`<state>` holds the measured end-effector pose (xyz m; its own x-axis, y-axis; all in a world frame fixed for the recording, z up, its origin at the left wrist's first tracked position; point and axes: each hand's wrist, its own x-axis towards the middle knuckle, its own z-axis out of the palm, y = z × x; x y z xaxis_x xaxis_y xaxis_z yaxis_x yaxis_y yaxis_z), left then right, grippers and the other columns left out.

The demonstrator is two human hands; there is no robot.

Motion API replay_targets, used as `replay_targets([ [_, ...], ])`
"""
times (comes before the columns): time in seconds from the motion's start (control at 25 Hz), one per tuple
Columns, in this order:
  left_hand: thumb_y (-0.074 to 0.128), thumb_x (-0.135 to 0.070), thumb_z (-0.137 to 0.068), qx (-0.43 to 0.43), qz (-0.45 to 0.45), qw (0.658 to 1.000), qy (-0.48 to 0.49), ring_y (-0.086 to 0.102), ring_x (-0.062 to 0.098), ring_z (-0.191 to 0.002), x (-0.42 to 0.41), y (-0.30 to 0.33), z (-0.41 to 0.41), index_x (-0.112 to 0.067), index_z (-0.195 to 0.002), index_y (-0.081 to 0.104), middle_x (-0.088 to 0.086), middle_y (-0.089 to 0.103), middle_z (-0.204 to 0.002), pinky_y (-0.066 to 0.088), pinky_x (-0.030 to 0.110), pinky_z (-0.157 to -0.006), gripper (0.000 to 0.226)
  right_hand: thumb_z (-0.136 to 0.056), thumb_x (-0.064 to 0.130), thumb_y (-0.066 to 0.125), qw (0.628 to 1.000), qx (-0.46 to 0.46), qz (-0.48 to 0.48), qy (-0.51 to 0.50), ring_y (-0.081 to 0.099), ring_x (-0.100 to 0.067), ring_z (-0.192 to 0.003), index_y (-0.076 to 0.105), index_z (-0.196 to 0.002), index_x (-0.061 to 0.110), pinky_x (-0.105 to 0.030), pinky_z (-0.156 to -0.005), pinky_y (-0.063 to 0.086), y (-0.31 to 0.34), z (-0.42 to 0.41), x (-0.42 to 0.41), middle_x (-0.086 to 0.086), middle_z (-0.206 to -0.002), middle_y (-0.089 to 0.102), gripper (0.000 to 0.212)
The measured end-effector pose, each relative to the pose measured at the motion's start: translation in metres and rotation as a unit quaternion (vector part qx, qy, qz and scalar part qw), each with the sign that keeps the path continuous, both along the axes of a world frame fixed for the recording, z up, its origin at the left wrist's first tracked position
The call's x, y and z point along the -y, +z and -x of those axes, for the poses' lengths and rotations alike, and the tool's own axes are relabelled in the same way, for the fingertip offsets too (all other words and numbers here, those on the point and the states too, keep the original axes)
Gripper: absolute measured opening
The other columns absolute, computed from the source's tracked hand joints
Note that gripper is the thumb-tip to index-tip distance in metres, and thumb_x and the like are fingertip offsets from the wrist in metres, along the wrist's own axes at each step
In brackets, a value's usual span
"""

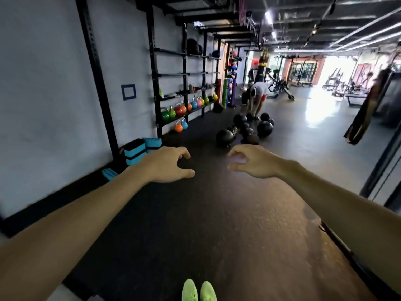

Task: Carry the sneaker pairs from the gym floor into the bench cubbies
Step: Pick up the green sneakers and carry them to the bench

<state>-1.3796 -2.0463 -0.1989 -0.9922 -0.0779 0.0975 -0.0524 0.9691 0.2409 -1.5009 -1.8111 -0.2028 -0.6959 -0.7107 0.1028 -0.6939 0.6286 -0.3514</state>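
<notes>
A pair of bright green sneakers (199, 291) sits side by side on the black rubber floor at the bottom edge of the head view, toes pointing away from me. My left hand (168, 165) and my right hand (252, 161) are stretched out ahead at mid-frame, well beyond the sneakers and above the floor. Both hands hold nothing, their fingers loosely curled. No bench or cubbies are in view.
A black wall rack (184, 88) with coloured kettlebells (180, 109) runs along the left wall. Blue step blocks (138, 151) sit by the wall. Black medicine balls (245, 129) lie on the floor ahead, with a person (256, 94) bending over them. A punching bag (362, 118) hangs at right.
</notes>
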Motion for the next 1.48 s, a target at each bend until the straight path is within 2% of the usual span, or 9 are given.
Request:
replay_targets([
  [0.16,0.061,-0.061,-0.078,0.060,-0.016,0.998,-0.013,0.050,0.015,-0.118,0.039,-0.059,0.097,-0.036,-0.129,0.044,-0.004,0.050,-0.134,0.045,0.043,-0.097,0.060,-0.083,0.047,0.062,1.000,0.005,-0.025,-0.012,0.053,-0.020,-0.109,0.054,-0.121,0.022,-0.035,-0.093,0.042,-0.064,0.087,0.046,-0.001,-0.120,0.055,0.046],
  [0.32,0.063,-0.060,-0.077,0.126,-0.047,0.991,-0.015,0.049,0.016,-0.119,0.058,-0.144,0.162,-0.039,-0.131,0.041,-0.004,0.047,-0.136,0.045,0.039,-0.091,0.062,-0.083,0.049,0.061,0.998,0.042,-0.051,-0.011,0.052,-0.023,-0.110,0.052,-0.121,0.026,-0.041,-0.095,0.042,-0.155,0.152,0.069,-0.001,-0.118,0.055,0.045],
  [0.52,0.065,-0.061,-0.074,0.195,-0.079,0.977,-0.020,0.048,0.016,-0.117,0.069,-0.301,0.228,-0.043,-0.127,0.040,-0.006,0.045,-0.133,0.044,0.036,-0.083,0.061,-0.082,0.049,0.063,0.992,0.113,-0.052,-0.025,0.050,-0.025,-0.112,0.044,-0.126,0.033,-0.046,-0.094,0.044,-0.325,0.209,0.085,0.001,-0.124,0.051,0.051],
  [0.68,0.066,-0.061,-0.071,0.224,-0.127,0.966,-0.029,0.047,0.015,-0.118,0.069,-0.447,0.238,-0.046,-0.128,0.037,-0.009,0.043,-0.134,0.047,0.041,-0.089,0.065,-0.084,0.049,0.059,0.987,0.142,-0.053,-0.048,0.045,-0.028,-0.121,0.039,-0.130,0.035,-0.049,-0.098,0.040,-0.472,0.225,0.081,-0.001,-0.133,0.048,0.052],
  [0.88,0.068,-0.060,-0.069,0.301,-0.146,0.942,-0.025,0.047,0.015,-0.117,0.052,-0.656,0.216,-0.047,-0.130,0.034,-0.012,0.042,-0.134,0.047,0.045,-0.089,0.070,-0.089,0.046,0.054,0.966,0.225,-0.086,-0.090,0.043,-0.027,-0.122,0.039,-0.133,0.030,-0.049,-0.097,0.040,-0.682,0.206,0.059,-0.003,-0.133,0.047,0.049],
  [1.12,0.068,-0.061,-0.066,0.348,-0.170,0.922,-0.025,0.048,0.016,-0.114,0.016,-0.852,0.169,-0.044,-0.131,0.035,-0.013,0.045,-0.133,0.048,0.044,-0.085,0.075,-0.090,0.047,0.052,0.949,0.274,-0.125,-0.096,0.040,-0.028,-0.125,0.035,-0.135,0.029,-0.053,-0.100,0.037,-0.875,0.149,0.046,-0.003,-0.137,0.045,0.051],
  [1.24,0.070,-0.059,-0.065,0.363,-0.166,0.917,-0.013,0.048,0.017,-0.117,0.002,-0.934,0.142,-0.037,-0.135,0.035,-0.010,0.047,-0.135,0.048,0.043,-0.086,0.081,-0.088,0.049,0.054,0.936,0.311,-0.139,-0.086,0.040,-0.026,-0.125,0.033,-0.137,0.030,-0.051,-0.100,0.037,-0.953,0.111,0.040,-0.002,-0.138,0.044,0.056],
  [1.36,0.074,-0.052,-0.068,0.388,-0.178,0.904,0.005,0.049,0.022,-0.117,-0.010,-0.999,0.124,-0.025,-0.138,0.036,0.000,0.049,-0.135,0.047,0.043,-0.089,0.084,-0.085,0.051,0.058,0.925,0.339,-0.160,-0.062,0.038,-0.025,-0.127,0.031,-0.138,0.029,-0.048,-0.101,0.037,-1.012,0.082,0.035,-0.002,-0.141,0.042,0.064],
  [1.48,0.075,-0.042,-0.073,0.420,-0.174,0.891,0.007,0.055,0.027,-0.104,-0.024,-1.049,0.109,-0.017,-0.130,0.044,0.006,0.054,-0.123,0.049,0.044,-0.084,0.070,-0.080,0.049,0.066,0.915,0.360,-0.178,-0.048,0.041,-0.025,-0.123,0.034,-0.137,0.024,-0.047,-0.097,0.040,-1.053,0.056,0.029,-0.002,-0.136,0.046,0.069],
])
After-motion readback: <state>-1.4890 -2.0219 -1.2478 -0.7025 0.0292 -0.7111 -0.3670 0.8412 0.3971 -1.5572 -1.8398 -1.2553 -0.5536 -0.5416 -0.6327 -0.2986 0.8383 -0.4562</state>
